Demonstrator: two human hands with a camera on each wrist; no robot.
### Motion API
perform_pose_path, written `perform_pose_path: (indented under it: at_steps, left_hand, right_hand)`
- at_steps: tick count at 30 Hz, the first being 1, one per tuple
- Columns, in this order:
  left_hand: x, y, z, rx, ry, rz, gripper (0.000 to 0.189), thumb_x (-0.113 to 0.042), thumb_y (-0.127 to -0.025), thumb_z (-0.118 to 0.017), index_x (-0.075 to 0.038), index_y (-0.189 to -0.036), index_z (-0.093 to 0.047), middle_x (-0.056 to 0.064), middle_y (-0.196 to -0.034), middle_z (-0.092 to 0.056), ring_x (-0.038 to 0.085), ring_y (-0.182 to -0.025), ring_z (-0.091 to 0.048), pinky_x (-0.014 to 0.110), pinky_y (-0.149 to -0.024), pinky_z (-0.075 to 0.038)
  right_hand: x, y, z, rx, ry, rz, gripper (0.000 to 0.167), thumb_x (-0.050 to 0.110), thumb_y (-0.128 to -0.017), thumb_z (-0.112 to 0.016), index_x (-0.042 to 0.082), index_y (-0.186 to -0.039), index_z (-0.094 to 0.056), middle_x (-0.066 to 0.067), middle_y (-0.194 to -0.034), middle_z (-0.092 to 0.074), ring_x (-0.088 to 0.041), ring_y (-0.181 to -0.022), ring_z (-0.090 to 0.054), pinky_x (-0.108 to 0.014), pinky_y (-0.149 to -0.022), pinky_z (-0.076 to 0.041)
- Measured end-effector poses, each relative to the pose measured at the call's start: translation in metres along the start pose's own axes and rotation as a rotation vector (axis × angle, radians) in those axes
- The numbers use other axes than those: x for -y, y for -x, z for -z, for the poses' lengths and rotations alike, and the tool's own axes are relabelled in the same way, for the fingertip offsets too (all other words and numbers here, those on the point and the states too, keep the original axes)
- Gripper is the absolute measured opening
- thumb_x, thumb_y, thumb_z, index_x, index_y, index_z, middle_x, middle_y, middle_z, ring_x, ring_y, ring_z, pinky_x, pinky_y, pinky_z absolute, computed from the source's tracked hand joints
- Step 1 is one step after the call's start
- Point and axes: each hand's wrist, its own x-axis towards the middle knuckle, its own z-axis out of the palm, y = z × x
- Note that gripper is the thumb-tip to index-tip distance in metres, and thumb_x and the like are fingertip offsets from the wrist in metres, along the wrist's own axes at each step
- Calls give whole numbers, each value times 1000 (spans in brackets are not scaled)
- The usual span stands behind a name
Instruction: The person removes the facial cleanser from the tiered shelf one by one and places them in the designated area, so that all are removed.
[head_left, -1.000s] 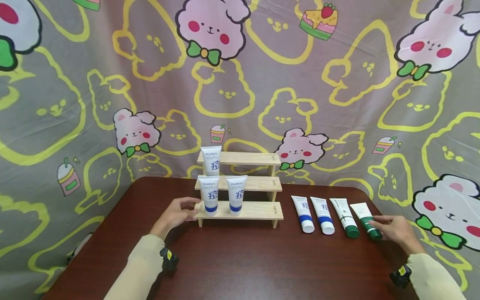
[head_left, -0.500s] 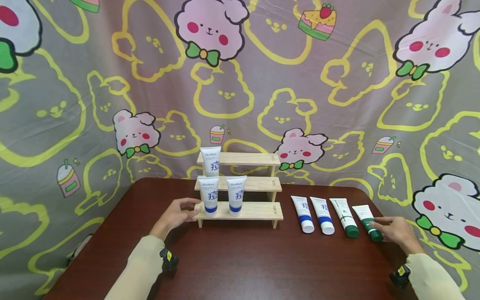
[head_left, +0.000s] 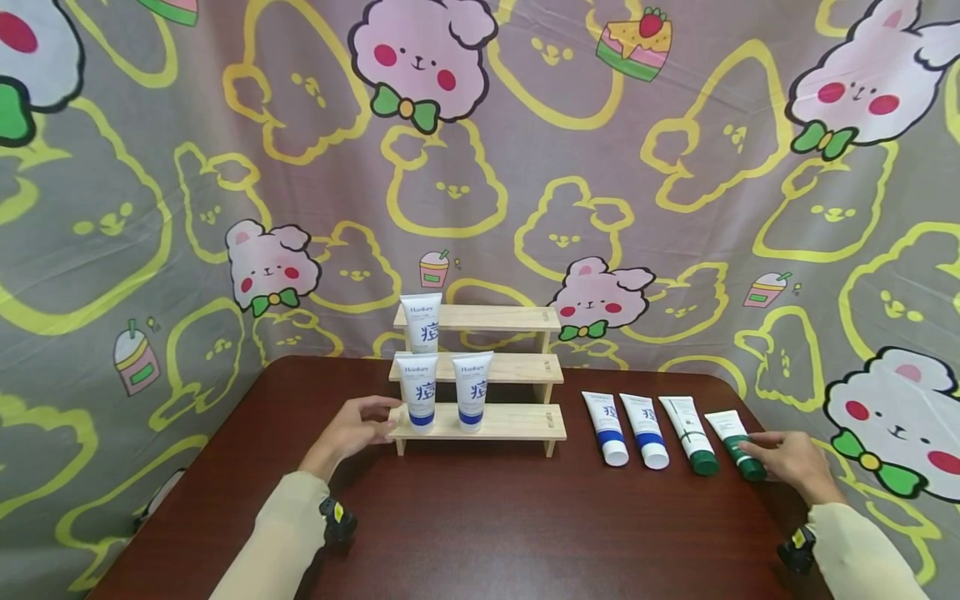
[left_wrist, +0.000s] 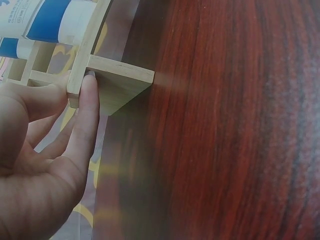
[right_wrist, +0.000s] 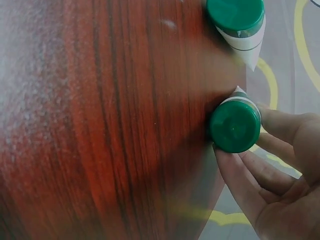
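My left hand [head_left: 358, 428] pinches the left end of the bottom step of a three-tier wooden display stand [head_left: 517, 421]; in the left wrist view, thumb and finger clasp the plank's edge [left_wrist: 79, 75]. At the right, my right hand [head_left: 791, 458] grips the rightmost squeeze tube [head_left: 738, 442], white and green with a green cap [right_wrist: 235, 127], by its cap end. That tube lies on the table, fingers on either side of the cap. Upright on the stand are white-and-blue tubes: one [head_left: 422, 321] further back and two [head_left: 418, 390] on the bottom step.
Left of the gripped tube lie another green-capped tube [head_left: 688, 433] and two white-and-blue tubes [head_left: 643, 429], [head_left: 605, 427] in a row. The dark red wooden table [head_left: 480, 525] ends just beyond the right hand. A patterned curtain [head_left: 525, 150] hangs behind the table.
The green-capped tube in my right hand has shifted very slightly to the right and towards me. My left hand and the stand have stayed still.
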Motion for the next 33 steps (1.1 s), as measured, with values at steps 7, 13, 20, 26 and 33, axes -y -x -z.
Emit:
perform_pose_path:
  at_steps: [7, 13, 20, 26, 33]
  left_hand:
    - [0, 0, 0, -2, -9, 1, 37, 8, -90, -68, 3, -127, -64, 22, -118, -62, 28, -90, -69, 40, -76, -61]
    - [0, -1, 0, -10, -18, 13, 37, 7, -90, -68, 2, -127, -64, 22, -117, -62, 28, -89, -69, 39, -76, -61]
    - [1, -2, 0, -8, -15, 10, 37, 7, -90, -68, 2, -126, -64, 22, -117, -62, 28, -89, -69, 39, -76, -61]
    - [1, -3, -1, 1, 10, 4, 38, 9, -89, -68, 4, -126, -63, 22, -116, -62, 28, -89, -69, 39, -76, -61]
    - [1, -1, 0, 0, 0, -3, 38, 9, -89, -68, 4, -126, -63, 22, -115, -62, 28, -87, -69, 39, -75, -61]
  right_hand:
    - [-4, 0, 0, 2, -15, 6, 72, 37, -88, -78, -22, -123, -55, -40, -108, -59, -25, -70, -66, -40, -59, -61]
    - [-8, 1, 0, -7, -23, 37, 68, 35, -90, -76, -22, -121, -56, -42, -110, -57, -25, -71, -64, -37, -59, -61]
    - [-8, 2, 1, -5, -22, 65, 62, 32, -91, -74, -22, -116, -58, -35, -101, -63, -25, -70, -66, -36, -56, -61]
    - [1, 3, 3, -68, 60, 128, 54, 34, -96, -67, -18, -112, -62, -36, -104, -63, -43, -86, -62, -54, -69, -56]
    - [33, -2, -4, -174, 71, 150, 47, 34, -97, -66, -10, -113, -67, -34, -112, -63, -50, -101, -55, -61, -77, -49]
